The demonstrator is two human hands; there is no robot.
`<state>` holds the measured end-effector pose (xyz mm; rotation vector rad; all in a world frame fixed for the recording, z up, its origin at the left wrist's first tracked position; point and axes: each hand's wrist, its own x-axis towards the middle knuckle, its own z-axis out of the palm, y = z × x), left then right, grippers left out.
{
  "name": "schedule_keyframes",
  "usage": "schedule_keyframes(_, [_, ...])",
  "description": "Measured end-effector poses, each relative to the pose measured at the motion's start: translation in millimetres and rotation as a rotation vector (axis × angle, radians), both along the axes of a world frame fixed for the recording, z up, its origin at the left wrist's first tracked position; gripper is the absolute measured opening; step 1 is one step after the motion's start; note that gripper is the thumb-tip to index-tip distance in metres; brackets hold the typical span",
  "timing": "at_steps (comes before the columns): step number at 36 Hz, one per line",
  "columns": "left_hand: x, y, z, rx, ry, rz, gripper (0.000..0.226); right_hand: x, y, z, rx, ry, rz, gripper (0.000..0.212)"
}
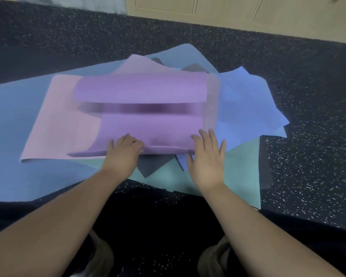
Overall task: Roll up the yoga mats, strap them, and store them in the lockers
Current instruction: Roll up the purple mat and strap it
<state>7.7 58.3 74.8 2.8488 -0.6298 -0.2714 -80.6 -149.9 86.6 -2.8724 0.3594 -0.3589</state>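
Note:
A purple yoga mat lies on top of a pile of mats, its far end curled over in a loose fold and its near edge toward me. My left hand has its fingers curled over that near edge, gripping it. Flat on the mat's near right corner rests my right hand, fingers spread. Beneath it lie a pink mat, a light blue mat, a periwinkle blue mat, a teal mat and a dark grey mat. No strap shows.
The pile sits on dark speckled rubber flooring. Beige locker doors stand along the far edge of the floor. My knees and shoes are at the bottom of the view, just short of the pile.

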Motion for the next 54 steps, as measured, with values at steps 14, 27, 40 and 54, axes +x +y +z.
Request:
schedule_keyframes(14, [35.8,-35.2,68.7,-0.281,-0.383,0.019,0.038,66.1,1.7,83.6,-0.268,0.142,0.134,0.046])
schedule_keyframes(27, [2.8,-38.2,6.2,-0.063,-0.528,-0.276,0.056,30.2,-20.1,28.6,-0.09,0.064,0.197,0.039])
schedule_keyframes(40, [71.9,-73.7,52.1,-0.381,-0.598,-0.339,0.05,65.7,-33.0,28.5,0.147,-0.177,0.02,0.062])
schedule_keyframes(54, [21.7,-23.8,-34.8,-0.011,-0.574,-0.236,0.055,45.3,-32.1,2.7,-0.017,0.305,0.175,0.047])
